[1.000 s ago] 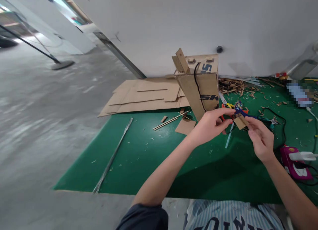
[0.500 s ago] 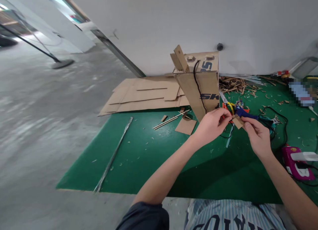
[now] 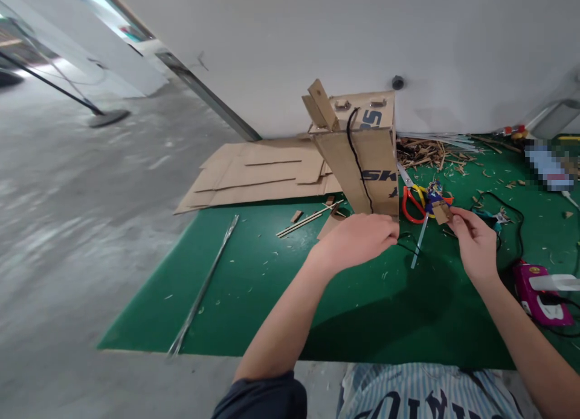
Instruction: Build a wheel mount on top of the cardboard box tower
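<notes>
My right hand [image 3: 473, 245] pinches a small brown cardboard piece [image 3: 440, 212] with a blue and black bit attached, holding it above the green mat [image 3: 254, 286]. My left hand [image 3: 360, 241] is curled just in front of the base of an upright cardboard structure [image 3: 362, 153] that has a black wire running down its face. Its fingers are bent and close to the thin black wire [image 3: 408, 245] on the mat; whether they grip it is hidden.
Flat cardboard sheets [image 3: 258, 174] lie at the back left. A metal strip [image 3: 203, 286] and wooden sticks [image 3: 308, 220] rest on the mat. Orange-handled scissors [image 3: 410, 198], wood scraps [image 3: 430, 153], a magenta glue gun [image 3: 539, 292] and tangled cables [image 3: 498, 217] crowd the right side.
My left hand let go of the cardboard piece and moved left and down toward the structure's base. My right hand kept the piece and stayed near the scissors.
</notes>
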`<action>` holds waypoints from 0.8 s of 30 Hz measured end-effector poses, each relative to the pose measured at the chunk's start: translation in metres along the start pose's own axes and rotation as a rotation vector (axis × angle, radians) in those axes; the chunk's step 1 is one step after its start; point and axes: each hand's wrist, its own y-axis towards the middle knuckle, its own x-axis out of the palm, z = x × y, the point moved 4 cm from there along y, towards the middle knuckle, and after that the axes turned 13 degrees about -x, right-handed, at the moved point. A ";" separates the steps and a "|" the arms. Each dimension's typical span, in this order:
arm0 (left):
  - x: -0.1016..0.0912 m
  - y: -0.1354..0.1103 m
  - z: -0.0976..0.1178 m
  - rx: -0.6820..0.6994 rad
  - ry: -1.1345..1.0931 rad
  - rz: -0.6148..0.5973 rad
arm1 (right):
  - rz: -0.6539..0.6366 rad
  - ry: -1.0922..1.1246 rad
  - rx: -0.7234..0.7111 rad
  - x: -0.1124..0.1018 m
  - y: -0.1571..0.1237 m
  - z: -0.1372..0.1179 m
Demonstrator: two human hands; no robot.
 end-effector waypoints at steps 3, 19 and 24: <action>0.011 0.009 0.006 -0.056 -0.036 0.030 | -0.049 -0.159 -0.083 0.003 -0.003 -0.010; 0.040 0.045 0.017 -0.300 -1.145 0.021 | -0.052 0.452 0.146 0.020 -0.009 0.001; 0.038 0.046 0.018 -0.275 -1.222 0.051 | -0.150 0.520 0.154 0.022 -0.011 -0.004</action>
